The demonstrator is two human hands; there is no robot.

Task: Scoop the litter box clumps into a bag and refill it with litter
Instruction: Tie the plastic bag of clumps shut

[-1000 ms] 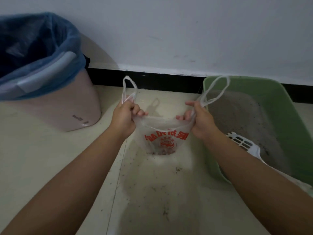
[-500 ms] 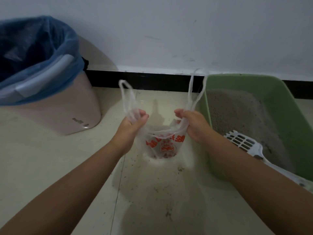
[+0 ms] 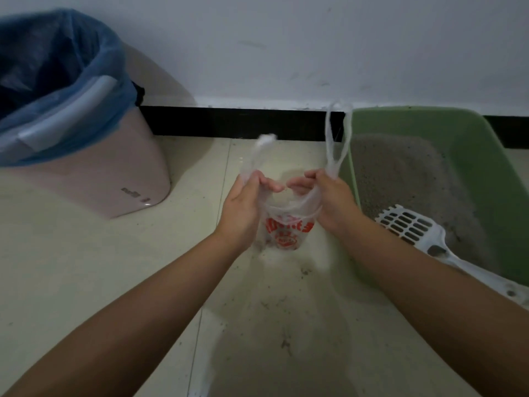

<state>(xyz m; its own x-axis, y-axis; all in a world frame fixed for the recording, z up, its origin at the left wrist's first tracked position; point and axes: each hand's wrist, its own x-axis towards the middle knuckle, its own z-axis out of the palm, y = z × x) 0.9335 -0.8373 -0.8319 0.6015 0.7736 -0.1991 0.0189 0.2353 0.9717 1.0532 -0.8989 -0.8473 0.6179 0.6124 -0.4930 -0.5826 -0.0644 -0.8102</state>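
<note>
Now both hands (image 3: pixel 242 207) on bag (image 3: pixel 289 232)

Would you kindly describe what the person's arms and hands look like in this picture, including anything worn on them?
Both forearms are bare as far up as the picture shows, with no sleeves in view. The left hand and the right hand wear no gloves, and no watch, bracelet or ring can be seen. Fingernails look short and unpainted, though the dim light blurs fine detail.
</note>
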